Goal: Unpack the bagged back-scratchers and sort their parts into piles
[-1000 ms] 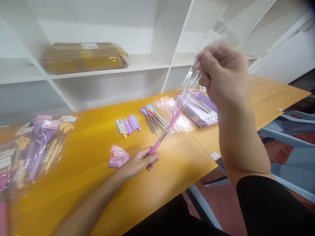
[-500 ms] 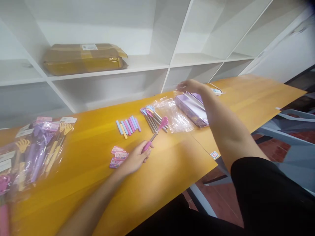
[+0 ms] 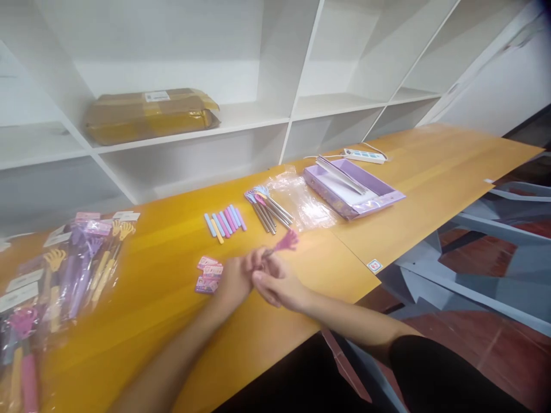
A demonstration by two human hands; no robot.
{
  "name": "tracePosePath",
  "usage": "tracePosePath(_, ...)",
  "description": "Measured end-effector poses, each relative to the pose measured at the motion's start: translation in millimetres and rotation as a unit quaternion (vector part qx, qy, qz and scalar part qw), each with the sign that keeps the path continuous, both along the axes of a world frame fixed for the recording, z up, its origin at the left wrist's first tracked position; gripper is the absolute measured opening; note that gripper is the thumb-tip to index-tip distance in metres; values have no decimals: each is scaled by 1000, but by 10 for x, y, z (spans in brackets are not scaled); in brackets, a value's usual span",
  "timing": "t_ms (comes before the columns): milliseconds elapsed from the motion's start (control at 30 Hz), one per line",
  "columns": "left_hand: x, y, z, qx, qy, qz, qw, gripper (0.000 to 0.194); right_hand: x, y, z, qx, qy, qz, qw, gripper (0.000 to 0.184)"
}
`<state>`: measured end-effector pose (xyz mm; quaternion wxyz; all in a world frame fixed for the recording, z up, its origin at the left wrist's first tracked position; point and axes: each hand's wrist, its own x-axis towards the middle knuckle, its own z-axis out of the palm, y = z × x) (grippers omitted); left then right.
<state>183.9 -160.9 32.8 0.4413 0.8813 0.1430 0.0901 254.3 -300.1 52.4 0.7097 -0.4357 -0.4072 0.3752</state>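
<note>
Both my hands meet over the table, around a back scratcher [image 3: 287,241] with a pink hand-shaped head. My left hand [image 3: 238,278] is closed round its handle, which the fingers hide. My right hand [image 3: 279,281] is closed near the metal rod, fingers pinched; whether it also holds something small is hidden. Beyond them lie several metal scratcher rods [image 3: 271,209] with blue and pink heads. Beside these is a row of blue, pink and yellow handle sleeves [image 3: 224,222]. Small pink printed cards [image 3: 209,275] lie just left of my left hand.
Bagged back scratchers [image 3: 81,264] cover the table's left end. Clear plastic bags [image 3: 305,201] lie against an open purple box [image 3: 353,206], with a power strip [image 3: 365,155] behind. A taped carton [image 3: 152,117] sits on the white shelf. Grey chairs [image 3: 482,275] stand at right.
My right hand has come back from the purple box to my left hand at the back scratcher. The box, hidden in part before, now shows fully. The view has shifted slightly.
</note>
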Motion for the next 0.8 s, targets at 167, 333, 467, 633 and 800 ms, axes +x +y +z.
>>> tracePosePath(167, -82, -26, 118, 86, -81, -59, 991, 51, -346, -75, 61, 105, -203, -120, 966, 57)
tracePosePath(333, -103, 144, 287, 156, -113, -177, 965, 58, -470, -217, -5, 164, -446, -98, 874, 57)
tracePosePath(467, -87, 261, 293, 182, -105, -240, 948, 60, -443, -246, -46, 148, -558, -99, 810, 58)
tracePosePath(633, -45, 339, 282, 177, -100, -225, 953, 60, -318, -209, -61, 180, -562, -93, 802, 57)
tracePosePath(800, -48, 429, 311, 176, -104, -187, 961, 58, -218, -179, -73, 206, -538, -68, 814, 57)
